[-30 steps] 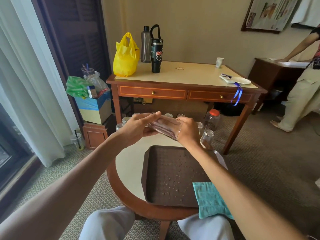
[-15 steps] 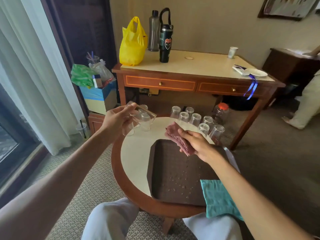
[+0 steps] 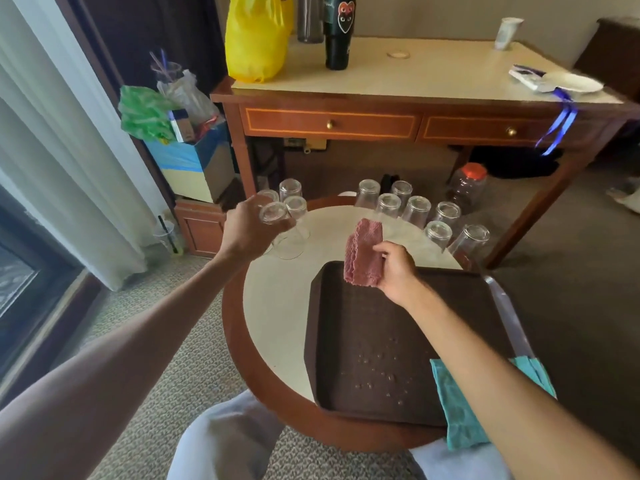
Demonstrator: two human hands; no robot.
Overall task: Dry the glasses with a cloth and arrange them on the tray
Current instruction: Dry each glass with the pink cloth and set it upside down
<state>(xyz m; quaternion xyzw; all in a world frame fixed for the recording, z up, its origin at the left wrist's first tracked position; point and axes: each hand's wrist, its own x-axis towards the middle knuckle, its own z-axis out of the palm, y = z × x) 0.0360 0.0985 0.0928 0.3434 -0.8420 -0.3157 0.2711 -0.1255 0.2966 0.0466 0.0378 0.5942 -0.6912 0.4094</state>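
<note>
My left hand (image 3: 244, 233) grips a clear glass (image 3: 277, 223) upside down, low over the far left of the round table (image 3: 277, 323), beside a small group of upturned glasses (image 3: 290, 190). My right hand (image 3: 394, 268) pinches a folded pink cloth (image 3: 363, 252) above the far edge of the dark brown tray (image 3: 381, 341). The tray holds no glasses, only water droplets. Several more glasses (image 3: 415, 211) stand upside down along the table's far right edge.
A teal cloth (image 3: 457, 410) lies at the tray's near right corner, under my right forearm. Behind the round table stands a wooden desk (image 3: 381, 123) with a yellow bag (image 3: 254, 39) and a black bottle (image 3: 337, 36). A plastic jar (image 3: 465, 185) sits on the floor.
My hands came apart: the left carried the glass out to the left and turned it mouth down near the table, while the right kept the pink cloth over the tray.
</note>
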